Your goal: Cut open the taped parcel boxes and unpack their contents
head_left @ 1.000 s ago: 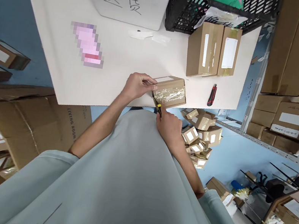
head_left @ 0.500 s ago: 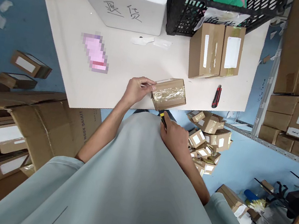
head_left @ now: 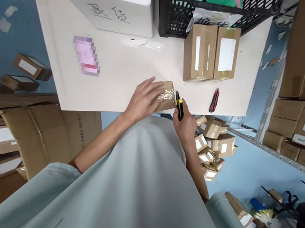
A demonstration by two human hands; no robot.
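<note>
A small brown cardboard box (head_left: 167, 97) with shiny clear tape lies at the table's front edge. Across its left part rests my left hand (head_left: 144, 97), palm down with fingers stretched out, hiding that side of the box. My right hand (head_left: 185, 123) is closed around a yellow-and-black utility knife (head_left: 180, 109). The knife's tip points up and away from me, close by the box's right end; I cannot tell whether the blade touches the cardboard. Farther right on the table lies a red-and-black utility knife (head_left: 214, 100).
Two taped cartons (head_left: 206, 54) stand behind the box, before a black plastic crate (head_left: 175, 16). A white foam bin (head_left: 125, 17) is at the back left. A blurred pink item (head_left: 86, 56) lies left. Several parcels (head_left: 212, 144) are heaped below the table's right side.
My left hand has gone from pinching the box's left edge to lying over it. My right hand has raised the yellow-and-black knife from below the table edge to the box's right end.
</note>
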